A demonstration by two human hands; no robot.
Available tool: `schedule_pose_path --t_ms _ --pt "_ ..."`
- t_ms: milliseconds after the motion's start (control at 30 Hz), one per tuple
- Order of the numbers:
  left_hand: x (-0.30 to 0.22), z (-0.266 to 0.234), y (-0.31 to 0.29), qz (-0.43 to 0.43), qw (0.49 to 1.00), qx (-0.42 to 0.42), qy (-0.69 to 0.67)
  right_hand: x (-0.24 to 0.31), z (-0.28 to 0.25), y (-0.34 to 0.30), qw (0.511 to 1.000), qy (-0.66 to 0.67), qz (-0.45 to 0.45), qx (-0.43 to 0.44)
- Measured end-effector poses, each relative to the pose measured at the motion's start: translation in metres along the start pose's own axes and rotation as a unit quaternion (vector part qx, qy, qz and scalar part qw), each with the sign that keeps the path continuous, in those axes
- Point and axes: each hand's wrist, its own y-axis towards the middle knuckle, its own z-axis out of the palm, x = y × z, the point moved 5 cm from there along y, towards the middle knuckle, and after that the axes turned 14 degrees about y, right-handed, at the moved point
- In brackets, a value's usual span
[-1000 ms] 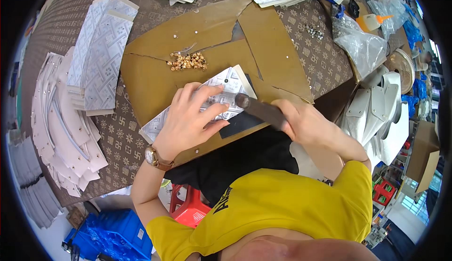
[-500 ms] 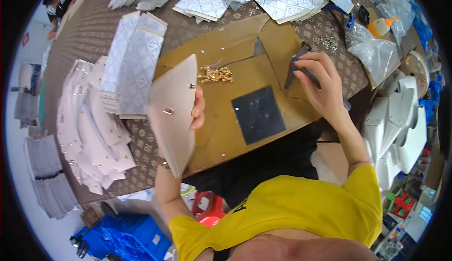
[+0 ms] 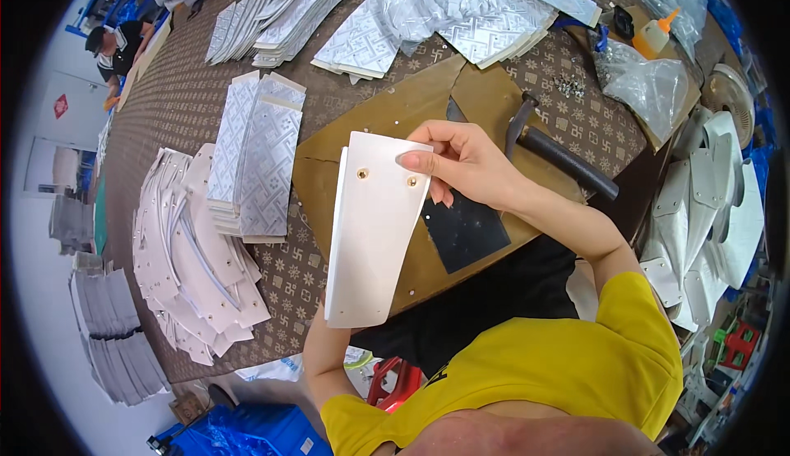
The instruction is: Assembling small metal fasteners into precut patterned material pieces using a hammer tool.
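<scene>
My right hand (image 3: 465, 164) pinches the upper right corner of a pale pink curved panel (image 3: 370, 234) between thumb and fingers. Two brass-coloured eyelets show near the panel's top end. The edge of a second pale layer (image 3: 338, 209) shows behind its left side. My left forearm (image 3: 329, 345) runs up behind the panel, which hides that hand and its fingers. A hammer (image 3: 568, 162) with a dark, thick handle lies on the brown cardboard (image 3: 551, 180), right of my right hand. Below that hand, a black square pad (image 3: 469, 242) lies partly covered on the cardboard.
Pink panels (image 3: 193, 267) lie piled at left beside silver-patterned strips (image 3: 267, 160). More patterned pieces (image 3: 358, 44) lie at the back. At right are a glue bottle (image 3: 654, 36), a plastic bag (image 3: 646, 86) and white moulded parts (image 3: 687, 209). Another person (image 3: 123, 48) is far left.
My right hand has let go of the hammer and taken the panel's upper corner. The panel has moved right and turned its face up, now covering the heap of small gold fasteners.
</scene>
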Motion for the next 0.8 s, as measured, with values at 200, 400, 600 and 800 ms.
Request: schedule_pose_path --t_ms 200,400,600,800 --pt "0.051 -0.068 0.008 -0.012 0.976 -0.216 -0.018 -0.010 -0.015 0.003 0.993 0.093 0.037 -0.062" --pt "-0.018 -0.074 -0.027 0.521 0.810 -0.050 0.265 -0.017 -0.036 0.006 0.998 -0.028 0.061 -0.020" --pt "0.022 -0.135 -0.040 0.157 0.944 -0.273 -0.100 -0.017 -0.053 0.010 0.830 -0.494 -0.254 -0.035" --pt "0.025 -0.123 -0.028 0.030 0.968 -0.222 -0.114 -0.036 -0.029 0.010 0.801 -0.538 -0.262 0.024"
